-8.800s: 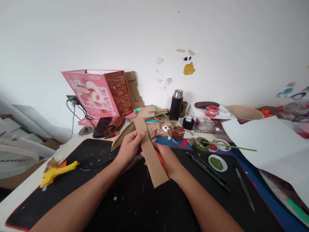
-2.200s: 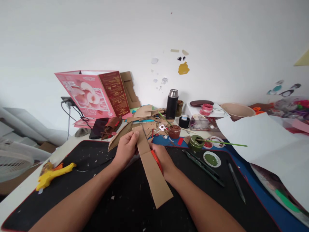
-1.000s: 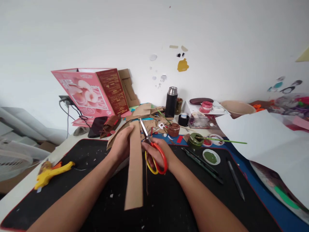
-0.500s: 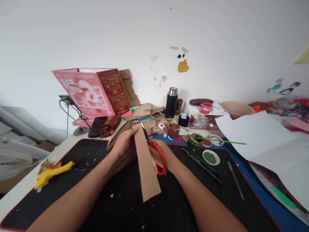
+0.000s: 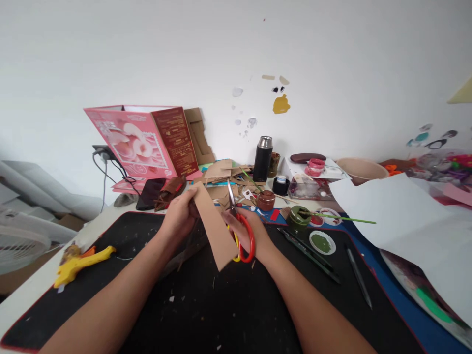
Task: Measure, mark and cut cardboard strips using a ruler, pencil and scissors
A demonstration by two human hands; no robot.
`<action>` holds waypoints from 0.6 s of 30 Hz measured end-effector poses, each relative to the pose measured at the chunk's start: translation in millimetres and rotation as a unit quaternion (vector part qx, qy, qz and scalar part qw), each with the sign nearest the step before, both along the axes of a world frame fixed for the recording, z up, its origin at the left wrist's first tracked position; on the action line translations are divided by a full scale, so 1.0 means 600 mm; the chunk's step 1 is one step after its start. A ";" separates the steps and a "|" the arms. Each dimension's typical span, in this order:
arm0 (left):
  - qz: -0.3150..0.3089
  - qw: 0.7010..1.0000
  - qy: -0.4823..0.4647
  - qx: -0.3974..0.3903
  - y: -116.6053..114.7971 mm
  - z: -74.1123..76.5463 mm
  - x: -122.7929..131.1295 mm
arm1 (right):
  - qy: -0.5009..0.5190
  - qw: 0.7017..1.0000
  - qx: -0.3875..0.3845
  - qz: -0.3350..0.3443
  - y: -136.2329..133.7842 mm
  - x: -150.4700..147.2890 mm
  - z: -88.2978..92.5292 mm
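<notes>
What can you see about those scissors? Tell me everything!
The scissors have a red loop and a yellow loop, both plastic-looking, and silvery, metal-looking blades that seem almost shut. They sit in the grip of the right hand, tips pointing forward and leaning slightly left. The cardboard strip is just left of them; I can't tell whether it touches the yellow loop.

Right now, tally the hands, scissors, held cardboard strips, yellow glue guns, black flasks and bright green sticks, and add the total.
Hands: 2, left hand and right hand
Scissors: 1
Held cardboard strip: 1
Yellow glue gun: 1
Black flask: 1
Bright green sticks: 2
Total: 8
</notes>
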State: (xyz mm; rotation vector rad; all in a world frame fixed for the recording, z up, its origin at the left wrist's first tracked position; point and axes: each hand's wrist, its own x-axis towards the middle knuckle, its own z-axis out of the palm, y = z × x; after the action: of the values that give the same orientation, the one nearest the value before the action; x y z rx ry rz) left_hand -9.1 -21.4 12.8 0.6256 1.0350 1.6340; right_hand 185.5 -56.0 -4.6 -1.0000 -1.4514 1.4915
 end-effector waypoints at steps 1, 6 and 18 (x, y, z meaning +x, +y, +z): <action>0.024 1.000 -0.014 0.015 0.006 0.004 -0.009 | 0.014 1.000 -0.008 -0.007 0.002 0.002 0.001; 0.121 0.988 -0.074 0.060 0.030 0.021 -0.046 | 0.043 0.998 -0.015 -0.040 0.008 0.004 0.003; 0.100 0.989 -0.090 0.067 0.027 0.021 -0.034 | 0.047 0.996 -0.043 -0.060 0.010 -0.006 -0.002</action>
State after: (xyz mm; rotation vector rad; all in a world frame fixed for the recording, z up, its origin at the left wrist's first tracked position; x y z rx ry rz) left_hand -29.5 -5.2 25.2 0.4630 0.8845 1.9100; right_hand 181.8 -50.0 -5.8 -1.0361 -1.2477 1.5027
